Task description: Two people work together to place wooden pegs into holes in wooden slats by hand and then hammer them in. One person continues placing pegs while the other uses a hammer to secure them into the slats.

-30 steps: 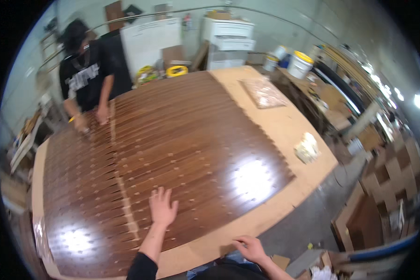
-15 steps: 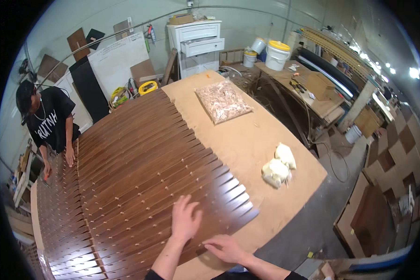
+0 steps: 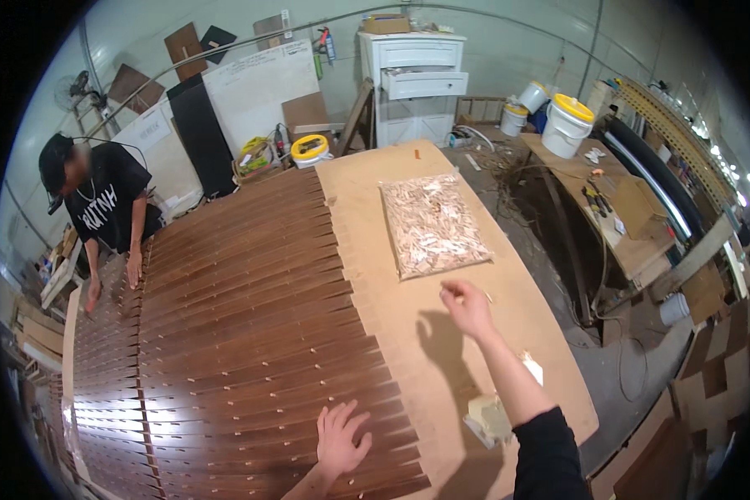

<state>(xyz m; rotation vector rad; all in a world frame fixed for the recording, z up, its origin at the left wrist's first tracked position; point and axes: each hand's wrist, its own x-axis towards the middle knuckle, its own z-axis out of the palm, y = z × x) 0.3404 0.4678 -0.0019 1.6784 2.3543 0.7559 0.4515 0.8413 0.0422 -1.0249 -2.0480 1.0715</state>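
Observation:
My left hand [image 3: 342,437] is open, fingers spread, over the near right part of dark brown wooden planks [image 3: 250,308]. These are laid side by side, with rows of small pale wooden pieces along them. My right hand [image 3: 467,308] is in the air over a tan board [image 3: 367,208], just short of a flat clear bag [image 3: 433,225] full of small light wooden pieces. Its fingers are loosely bent and nothing shows in them. Beneath my right forearm lies a cream-coloured plastic-wrapped bundle [image 3: 487,419], partly hidden by the arm.
Across the planks at left, a person [image 3: 104,200] bends over the work with both hands low. Behind stand a white drawer cabinet [image 3: 412,100] and a yellow-rimmed bucket [image 3: 310,150]. On the right, a side table [image 3: 575,179] carries a white bucket [image 3: 568,129], pliers and a cardboard box [image 3: 639,207].
My right hand has left the near edge of the planks and reached forward towards the bag of wooden pieces. My left hand stays over the planks. The view has shifted.

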